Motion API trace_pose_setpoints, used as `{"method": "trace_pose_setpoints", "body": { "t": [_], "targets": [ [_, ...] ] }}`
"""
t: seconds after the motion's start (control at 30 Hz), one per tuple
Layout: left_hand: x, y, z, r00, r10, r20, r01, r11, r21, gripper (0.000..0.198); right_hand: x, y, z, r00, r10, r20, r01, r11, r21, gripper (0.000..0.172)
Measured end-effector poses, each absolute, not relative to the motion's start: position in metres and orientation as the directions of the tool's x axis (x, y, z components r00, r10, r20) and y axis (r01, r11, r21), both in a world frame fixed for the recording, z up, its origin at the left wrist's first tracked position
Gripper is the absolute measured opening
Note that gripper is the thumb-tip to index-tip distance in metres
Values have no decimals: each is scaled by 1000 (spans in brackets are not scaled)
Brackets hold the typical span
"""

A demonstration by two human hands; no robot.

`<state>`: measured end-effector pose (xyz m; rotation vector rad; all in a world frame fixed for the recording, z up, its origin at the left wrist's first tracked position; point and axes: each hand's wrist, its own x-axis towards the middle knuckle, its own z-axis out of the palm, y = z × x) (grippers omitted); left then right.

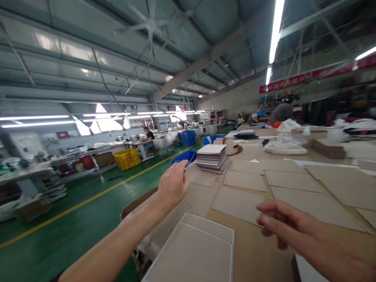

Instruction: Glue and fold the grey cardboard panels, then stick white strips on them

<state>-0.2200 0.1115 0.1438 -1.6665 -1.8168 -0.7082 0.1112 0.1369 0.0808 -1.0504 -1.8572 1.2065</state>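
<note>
right now the left hand (173,182) is stretched forward at the table's left edge, just beside a neat stack of cards (212,159), its fingers curled in together; whether they are clamped on something i cannot tell, as a thin line shows by the fingertips but is too small to make out. the right hand (289,223) is over the near part of the table (249,250), palm turned inward, fingers loosely bent, and the thumb a little apart from the forefinger; it is somewhat blurred. its fingertips are near a flat beige card (239,203), though i cannot tell if they touch it. the stack stands upright near the far left corner, its layers slightly uneven, with more beige cards lying flat in rough rows to its right. between the forearms, close to the viewer, lies a beige panel (202,250) with pale edges. behind the stack are a brown strap (237,149) and, further right, a clear plastic bag (286,143) beside a dark stack of pieces (327,150). a blue bin (183,156) sits just past the left hand. across the green floor (108,211) there are a yellow bin (127,158) and a person in a dark top (149,135) seated at a workbench; another person in a striped top (282,113) is at the far right.
</note>
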Motion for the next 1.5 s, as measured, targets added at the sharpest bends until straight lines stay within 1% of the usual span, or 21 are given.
{"method": "trace_pose_setpoints", "body": {
  "t": [0.1, 0.2, 0.27, 0.43, 0.53, 0.6, 0.67, 0.73, 0.8, 0.83, 0.87, 0.9, 0.93, 0.97, 1.03, 1.07, 1.13, 1.23, 1.3, 1.37, 1.5],
  "targets": [
    [-161, 111, 131, 215, 628, 748, 976, -114, -185, 44, 89, 126, 113, -413, 895, 168, 62, 212, -975, 52],
    [-114, 107, 118, 558, 396, 729, 830, -273, -487, 35, 90, 129, 120, -310, 924, 222, -35, 223, -974, 46],
    [-90, 104, 112, 706, 239, 666, 704, -332, -628, 29, 102, 133, 115, -239, 942, 236, -56, 229, -972, 42],
    [-46, 98, 99, 781, 85, 619, 578, -475, -664, 29, 134, 136, 103, -82, 970, 228, 4, 229, -973, 35],
    [-29, 96, 94, 777, 41, 628, 557, -510, -656, 28, 146, 133, 101, -14, 978, 209, 30, 209, -977, 36],
    [-20, 92, 93, 783, 29, 621, 523, -572, -632, 33, 157, 131, 103, 35, 977, 209, 1, 210, -978, 37],
    [-17, 88, 94, 765, 15, 643, 475, -686, -550, 46, 175, 128, 107, 92, 970, 225, -73, 232, -970, 40],
    [-20, 86, 96, 670, 45, 741, 487, -780, -394, 66, 201, 124, 110, 136, 962, 237, -153, 257, -954, 45],
    [-26, 87, 96, 491, 210, 845, 600, -785, -153, 82, 232, 115, 110, 160, 964, 212, -193, 241, -951, 49],
    [-29, 89, 95, 386, 344, 856, 652, -758, 10, 84, 247, 109, 108, 160, 971, 177, -193, 206, -959, 51],
    [-31, 91, 92, 288, 504, 814, 677, -709, 199, 80, 261, 101, 105, 153, 980, 130, -186, 158, -970, 52],
    [-31, 93, 89, 212, 672, 710, 664, -632, 401, 73, 272, 94, 100, 147, 986, 77, -178, 103, -979, 53],
    [-30, 95, 85, 171, 817, 550, 612, -526, 590, 66, 282, 85, 95, 141, 990, 21, -174, 46, -984, 54],
    [-28, 95, 79, 161, 915, 370, 544, -395, 740, 62, 289, 78, 88, 145, 989, -35, -177, -9, -984, 56],
    [-21, 92, 67, 178, 980, 94, 399, -159, 903, 59, 299, 63, 74, 177, 975, -135, -193, -100, -976, 61],
    [-17, 89, 61, 188, 982, 32, 325, -93, 941, 59, 302, 57, 65, 200, 964, -176, -200, -136, -970, 65],
    [-9, 81, 50, 211, 977, 5, 193, -47, 980, 60, 309, 46, 47, 234, 938, -255, -202, -210, -957, 70],
    [-4, 70, 38, 322, 944, -67, 115, 31, 993, 51, 320, 32, 16, 231, 909, -346, -142, -320, -937, 72],
    [-3, 66, 32, 405, 901, -154, 117, 116, 986, 49, 326, 23, -4, 256, 904, -342, -49, -341, -939, 64],
    [-4, 65, 27, 434, 869, -237, 142, 194, 971, 52, 329, 17, -19, 327, 896, -300, 50, -334, -941, 54],
    [-2, 70, 18, 286, 886, -365, 283, 286, 916, 63, 330, 15, -32, 427, 874, -233, 156, -325, -933, 48]
  ]
}}
